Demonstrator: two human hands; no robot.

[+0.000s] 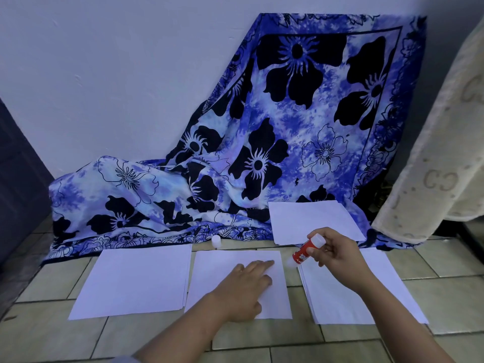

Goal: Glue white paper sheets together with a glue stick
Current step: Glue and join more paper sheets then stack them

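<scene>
Where the tiled floor (52, 334) met the white wall (117, 74), a blue-and-black flowered cloth (235, 166) hung down and spilled across the tiles, and the papers lay in a row just in front of it. Farthest left sat a stack of white sheets (136, 281), its far edge close to the cloth's hem. Just beyond that stack's far right corner stood a small white cap (216, 241), upright at the hem. Next came the middle sheet (209, 271), and the left hand (246, 289) lay open and flat on it, palm down, fingers stretched toward the sheet's far right corner. To the right of that corner the glue stick (305, 251) hung tilted in the air, its uncapped end low and apparently just clear of the tiles, though the blur made that hard to judge. The right hand (337, 255) pinched the stick's white base between thumb and fingertips, closed around it. Beneath that hand lay another stack of sheets (340, 305), and behind it a fourth pile of paper (309, 218) rested partly on the cloth. At the far right a cream patterned blanket (440, 153) hung down.
</scene>
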